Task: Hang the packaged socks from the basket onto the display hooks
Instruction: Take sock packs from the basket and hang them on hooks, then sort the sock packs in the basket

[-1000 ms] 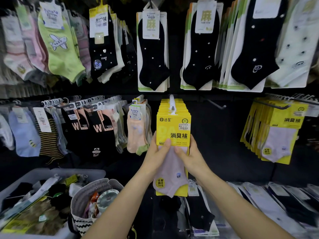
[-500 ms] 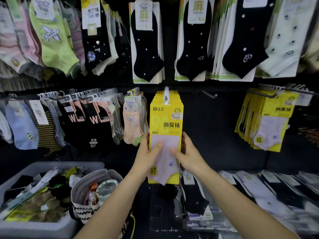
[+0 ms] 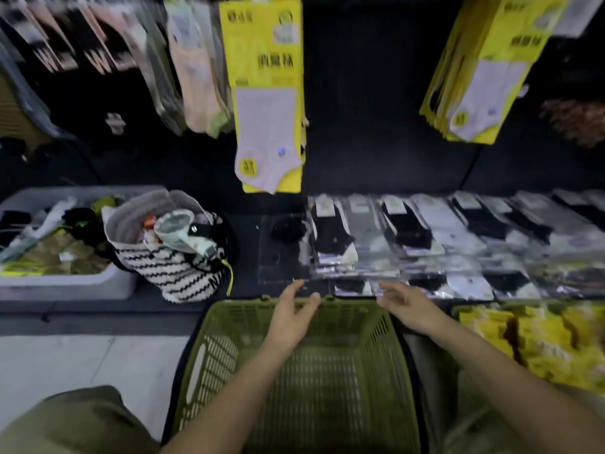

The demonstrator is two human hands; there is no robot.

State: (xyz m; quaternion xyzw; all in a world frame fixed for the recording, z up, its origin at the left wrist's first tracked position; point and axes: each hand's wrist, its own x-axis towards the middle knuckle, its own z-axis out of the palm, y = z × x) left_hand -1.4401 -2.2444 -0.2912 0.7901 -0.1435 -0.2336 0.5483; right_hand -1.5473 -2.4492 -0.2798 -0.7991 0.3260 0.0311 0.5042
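A stack of yellow sock packs (image 3: pixel 265 93) hangs from a hook at top centre, a pale sock on the front card. Below it stands the green mesh basket (image 3: pixel 386 342); no packs show inside it. My left hand (image 3: pixel 291 314) hovers over the basket's far rim with fingers relaxed and holds nothing. My right hand (image 3: pixel 406 306) is over the basket's far right corner, fingers loosely spread, also holding nothing. A second bunch of yellow sock packs (image 3: pixel 484 77) hangs at the upper right.
Flat packs of black and white socks (image 3: pixel 425 237) lie on the shelf behind the basket. A zigzag-patterned bag (image 3: pixel 176 257) and a grey bin (image 3: pixel 65 283) of goods sit at left. Yellow packs (image 3: pixel 540 339) are heaped at right. Other socks (image 3: pixel 108 47) hang at upper left.
Both hands let go of the hanging yellow pack and dropped to the green basket. The view tilted down, so the basket and floor came into sight.
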